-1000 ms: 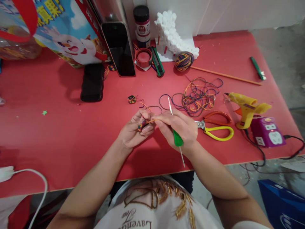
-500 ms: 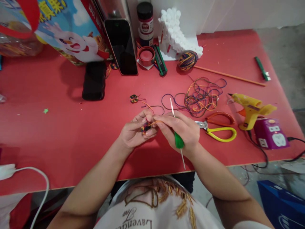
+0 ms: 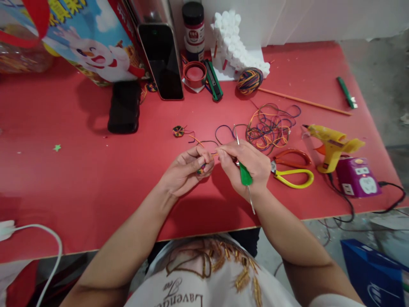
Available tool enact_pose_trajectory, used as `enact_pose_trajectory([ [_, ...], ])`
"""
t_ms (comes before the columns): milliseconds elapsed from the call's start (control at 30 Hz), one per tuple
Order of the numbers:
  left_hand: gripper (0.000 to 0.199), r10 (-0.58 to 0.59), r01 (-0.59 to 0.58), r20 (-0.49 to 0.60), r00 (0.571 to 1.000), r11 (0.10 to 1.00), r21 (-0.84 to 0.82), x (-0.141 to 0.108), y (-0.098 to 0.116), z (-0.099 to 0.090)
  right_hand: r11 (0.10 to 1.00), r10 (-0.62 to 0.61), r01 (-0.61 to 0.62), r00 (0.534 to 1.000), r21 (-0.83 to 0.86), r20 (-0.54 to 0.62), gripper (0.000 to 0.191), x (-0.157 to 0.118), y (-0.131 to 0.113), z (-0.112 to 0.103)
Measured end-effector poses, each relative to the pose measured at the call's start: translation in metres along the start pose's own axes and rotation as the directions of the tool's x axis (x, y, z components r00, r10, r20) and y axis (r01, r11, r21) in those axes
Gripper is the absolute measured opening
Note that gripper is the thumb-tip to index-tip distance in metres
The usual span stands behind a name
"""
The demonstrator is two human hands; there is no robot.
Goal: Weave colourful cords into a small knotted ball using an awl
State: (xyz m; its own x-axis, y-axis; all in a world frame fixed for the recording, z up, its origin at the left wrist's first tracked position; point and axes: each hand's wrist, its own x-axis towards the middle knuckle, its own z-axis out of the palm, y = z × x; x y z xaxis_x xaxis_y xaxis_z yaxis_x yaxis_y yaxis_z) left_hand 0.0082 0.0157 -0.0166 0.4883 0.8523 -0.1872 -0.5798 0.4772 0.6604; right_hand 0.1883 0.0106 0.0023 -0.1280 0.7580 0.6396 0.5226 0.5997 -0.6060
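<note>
My left hand (image 3: 188, 170) is closed around a small multicoloured knotted piece (image 3: 201, 169), mostly hidden by the fingers. To its right, my right hand (image 3: 247, 166) holds a green-handled tool (image 3: 246, 174) with thin metal ends, tucked across the palm. Its thumb and forefinger pinch an orange thread (image 3: 215, 154) that runs toward the left hand. Beyond the hands lie a tangle of coloured cord (image 3: 270, 128) and a small round woven piece (image 3: 178, 131) with loose thread ends.
Pliers with red and yellow handles (image 3: 295, 179) lie right of my right hand, near a yellow glue gun (image 3: 335, 143) and a purple box (image 3: 359, 177). At the back are a yarn ball (image 3: 249, 81), a green cutter (image 3: 213, 81) and an upright phone (image 3: 162, 64).
My right hand has moved slightly right, away from my left hand, with the tool. The left fingers now cover more of the knotted piece. The whole view has shifted a little.
</note>
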Motion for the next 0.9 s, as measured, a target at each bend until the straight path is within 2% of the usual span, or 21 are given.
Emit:
enact_pose_trajectory([
  [100,0.027,-0.001,0.001,-0.044,0.999,1.0,0.012,0.0,-0.001,0.001,1.0,0.018,-0.018,1.0,0.013,0.009,0.012,0.001,0.0,0.0],
  [200,0.028,0.045,-0.031,-0.153,0.987,0.996,0.088,0.002,-0.003,0.002,0.994,0.094,-0.097,0.994,0.057,0.06,0.011,0.001,0.005,0.001],
  [300,0.026,0.172,-0.113,-0.307,0.936,0.974,0.198,0.005,-0.006,0.0,0.964,0.226,-0.233,0.972,0.129,0.064,0.019,0.002,0.013,0.003],
  [400,0.025,0.307,-0.194,-0.385,0.871,0.933,0.304,0.009,-0.009,-0.005,0.929,0.313,-0.305,0.95,0.211,-0.002,0.028,0.002,0.022,0.006],
  [600,0.019,0.509,-0.362,-0.357,0.783,0.84,0.405,0.013,-0.01,-0.016,0.926,0.312,-0.289,0.948,0.242,-0.063,0.025,0.001,0.028,0.01],
  [700,0.026,0.565,-0.401,-0.353,0.746,0.804,0.44,0.013,-0.01,-0.016,0.908,0.303,-0.314,0.949,0.275,0.085,0.023,-0.001,0.026,0.013],
  [800,0.026,0.583,-0.418,-0.319,0.747,0.785,0.456,0.012,-0.01,-0.015,0.863,0.27,-0.346,0.931,0.367,0.245,0.031,-0.005,0.024,0.02],
  [900,0.021,0.575,-0.411,-0.274,0.771,0.778,0.476,0.01,-0.011,-0.012,0.861,0.23,-0.329,0.932,0.388,0.28,0.039,-0.008,0.022,0.026],
])
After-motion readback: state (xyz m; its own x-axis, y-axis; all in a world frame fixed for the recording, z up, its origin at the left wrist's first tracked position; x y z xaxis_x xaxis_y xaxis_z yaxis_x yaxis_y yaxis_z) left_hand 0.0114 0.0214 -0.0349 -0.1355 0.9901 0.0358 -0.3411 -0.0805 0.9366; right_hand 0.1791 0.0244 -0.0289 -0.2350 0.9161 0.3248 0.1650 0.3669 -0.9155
